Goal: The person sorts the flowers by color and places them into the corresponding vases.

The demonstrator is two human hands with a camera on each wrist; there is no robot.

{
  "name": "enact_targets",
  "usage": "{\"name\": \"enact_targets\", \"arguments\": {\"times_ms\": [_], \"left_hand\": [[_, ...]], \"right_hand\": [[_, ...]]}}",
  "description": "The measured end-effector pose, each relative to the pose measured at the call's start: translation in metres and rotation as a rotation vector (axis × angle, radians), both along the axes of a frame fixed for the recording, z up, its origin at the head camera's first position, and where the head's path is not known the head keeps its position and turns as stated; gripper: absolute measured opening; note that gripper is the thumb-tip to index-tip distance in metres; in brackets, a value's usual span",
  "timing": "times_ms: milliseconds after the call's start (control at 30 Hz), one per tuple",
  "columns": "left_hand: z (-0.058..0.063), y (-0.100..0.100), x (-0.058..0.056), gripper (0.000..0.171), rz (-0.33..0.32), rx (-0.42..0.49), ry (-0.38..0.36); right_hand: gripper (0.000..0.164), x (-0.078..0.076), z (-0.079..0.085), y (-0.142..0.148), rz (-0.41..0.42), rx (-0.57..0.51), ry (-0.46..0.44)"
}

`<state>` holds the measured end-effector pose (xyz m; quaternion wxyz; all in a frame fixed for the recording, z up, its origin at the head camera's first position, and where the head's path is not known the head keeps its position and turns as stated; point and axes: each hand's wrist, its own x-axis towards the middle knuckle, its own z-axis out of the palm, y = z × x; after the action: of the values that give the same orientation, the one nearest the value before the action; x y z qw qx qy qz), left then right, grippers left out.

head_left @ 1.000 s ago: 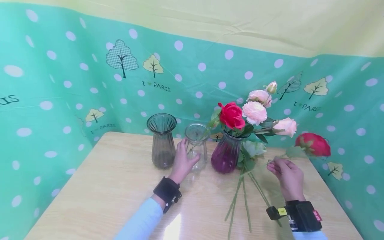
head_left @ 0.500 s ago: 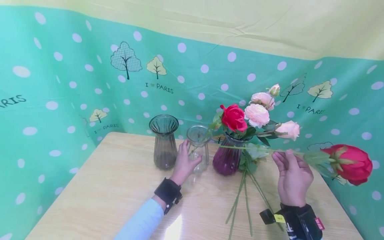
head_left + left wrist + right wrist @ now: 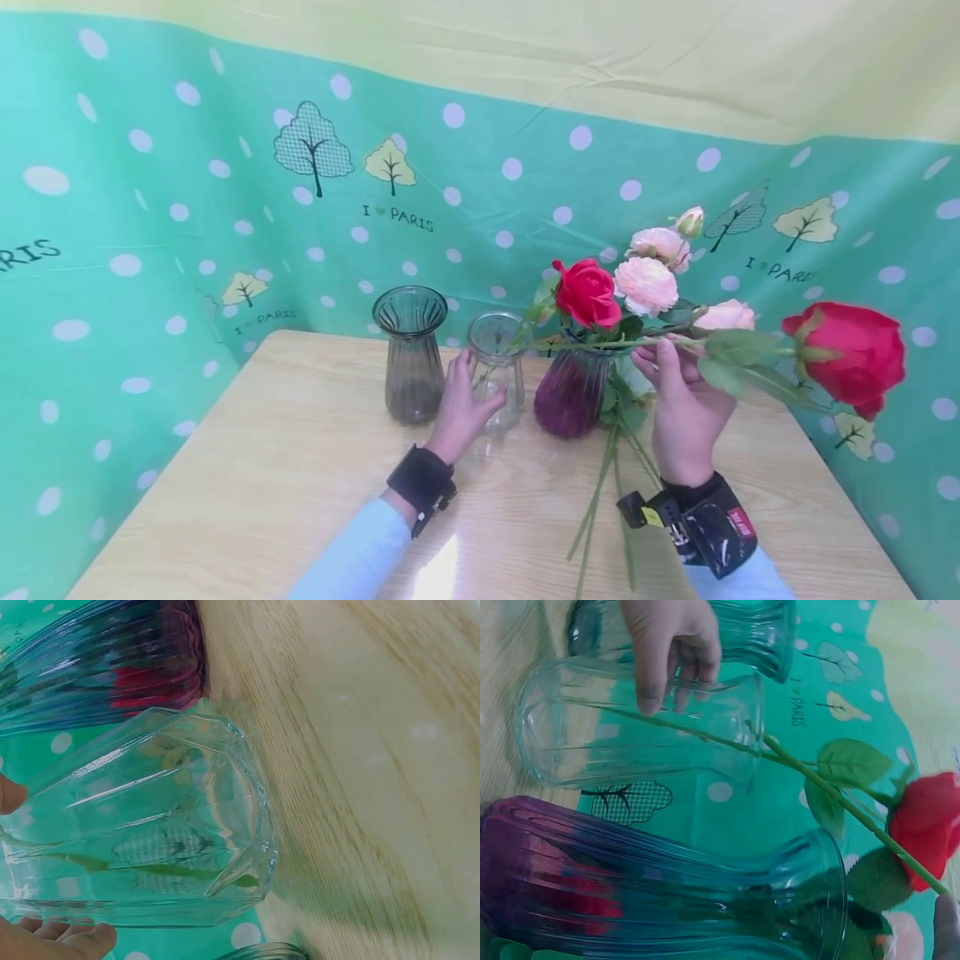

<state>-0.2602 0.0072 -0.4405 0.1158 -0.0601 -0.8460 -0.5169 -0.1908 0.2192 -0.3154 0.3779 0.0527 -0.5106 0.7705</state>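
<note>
My left hand [image 3: 459,408] grips a clear glass vase [image 3: 513,392], thumb on one side and fingers on the other, as the left wrist view also shows. A red rose [image 3: 587,293] leans right out of this vase, its stem inside the glass. My right hand [image 3: 688,421] pinches the green stem of a second, large red rose [image 3: 851,354]. That rose's head points right, and its stem runs left in front of a purple vase [image 3: 567,400]. In the right wrist view, the tip of the held stem [image 3: 840,799] is right at the clear vase's rim.
A grey glass vase [image 3: 414,383] stands left of the clear one. Pink flowers [image 3: 647,285] rise over the purple vase. Several loose stems [image 3: 596,500] lie on the wooden table [image 3: 247,475] toward the front, and a patterned curtain [image 3: 510,200] hangs behind.
My right hand has drawn the large rose out to the right, turned it stem-end left, then raised it and shifted left toward the clear vase. My left hand stays on the vase.
</note>
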Motion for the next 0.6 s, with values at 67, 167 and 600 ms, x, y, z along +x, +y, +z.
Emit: {"name": "enact_targets", "arguments": {"times_ms": [67,167,600], "left_hand": [[0.0,-0.001,0.0,0.09,0.0,-0.005,0.002],[0.0,0.0,0.0,0.09,-0.01,-0.007,-0.002],[-0.003,-0.001,0.0,0.087,0.008,-0.01,0.067]], "right_hand": [[0.021,-0.001,0.0,-0.005,0.006,0.039,-0.002],[0.017,-0.003,-0.001,-0.01,-0.017,0.128,0.007],[0.024,-0.031,-0.012,-0.042,-0.037,0.405,-0.077]]}}
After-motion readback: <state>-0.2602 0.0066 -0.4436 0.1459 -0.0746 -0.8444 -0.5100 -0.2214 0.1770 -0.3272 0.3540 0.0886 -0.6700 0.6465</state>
